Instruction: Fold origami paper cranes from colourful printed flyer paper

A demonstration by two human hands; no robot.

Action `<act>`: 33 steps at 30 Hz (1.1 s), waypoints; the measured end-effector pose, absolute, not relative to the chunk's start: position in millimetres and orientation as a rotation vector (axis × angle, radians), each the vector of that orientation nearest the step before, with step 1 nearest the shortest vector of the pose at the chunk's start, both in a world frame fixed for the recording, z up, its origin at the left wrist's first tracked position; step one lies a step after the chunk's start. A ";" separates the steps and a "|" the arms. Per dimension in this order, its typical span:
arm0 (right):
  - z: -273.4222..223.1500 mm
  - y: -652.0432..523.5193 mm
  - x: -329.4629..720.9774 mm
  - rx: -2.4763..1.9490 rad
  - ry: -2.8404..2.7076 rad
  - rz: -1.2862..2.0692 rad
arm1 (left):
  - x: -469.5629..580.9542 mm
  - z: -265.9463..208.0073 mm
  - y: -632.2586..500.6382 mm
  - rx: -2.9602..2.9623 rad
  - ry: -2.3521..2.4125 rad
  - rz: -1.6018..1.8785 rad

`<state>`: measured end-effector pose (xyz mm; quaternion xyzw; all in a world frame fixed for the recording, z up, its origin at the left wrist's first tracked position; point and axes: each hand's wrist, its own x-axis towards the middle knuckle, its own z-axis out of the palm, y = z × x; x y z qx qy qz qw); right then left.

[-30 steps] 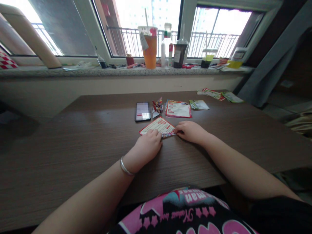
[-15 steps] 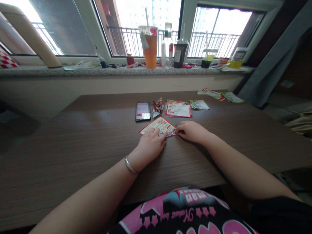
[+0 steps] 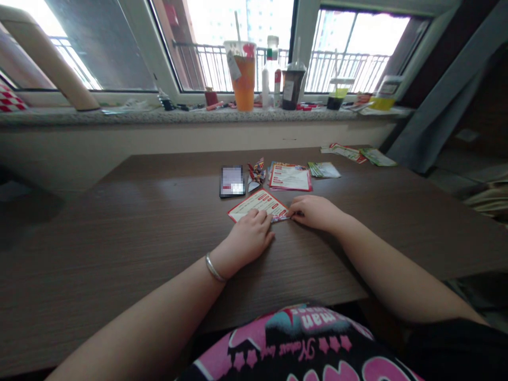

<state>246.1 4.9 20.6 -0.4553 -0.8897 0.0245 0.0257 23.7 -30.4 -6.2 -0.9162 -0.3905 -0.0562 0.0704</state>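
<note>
A single camera rides on the person's head, so I see the scene from the worker's own eye level, looking forward and steeply enough down to catch the shirt [image 3: 297, 352] close below. The left hand [image 3: 252, 234], right hand [image 3: 313, 212] and card [image 3: 260, 202] sit near mid-view, a little farther off; past them the wide view crosses the table [image 3: 119, 222] to the sill [image 3: 159, 117] and window [image 3: 273, 18].

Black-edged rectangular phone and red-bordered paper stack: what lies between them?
In the head view, a small multicoloured folded paper piece, partly white, lies between the phone and the stack.
</note>
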 end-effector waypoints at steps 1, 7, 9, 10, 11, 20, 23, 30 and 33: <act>20.9 5.6 247.7 -1.415 -2.752 0.071 | 23.9 -5.9 -30.3 -2.762 -1.179 -0.166; 20.6 14.4 261.4 -1.509 -2.756 0.115 | 25.2 -8.3 -31.0 -2.788 -1.202 -0.220; 20.1 16.7 264.3 -1.550 -2.714 0.097 | 25.9 -9.1 -31.7 -2.783 -1.217 -0.223; 19.9 17.2 264.6 -1.547 -2.689 0.085 | 26.2 -9.1 -32.0 -2.783 -1.219 -0.220; 19.8 17.0 264.1 -1.526 -2.666 0.077 | 26.6 -8.9 -32.2 -2.782 -1.219 -0.216; 17.3 1.6 240.7 -1.146 -2.758 0.081 | 26.7 -3.2 -29.9 -2.797 -1.145 -0.206; 16.4 1.7 240.1 -1.164 -2.764 0.077 | 25.1 -2.6 -29.8 -2.807 -1.119 -0.204; 18.5 1.4 241.2 -1.193 -2.789 0.078 | 23.0 -2.7 -31.6 -2.797 -1.122 -0.201; 20.1 -0.7 239.7 -1.228 -2.798 0.040 | 22.2 -1.6 -32.3 -2.818 -1.111 -0.205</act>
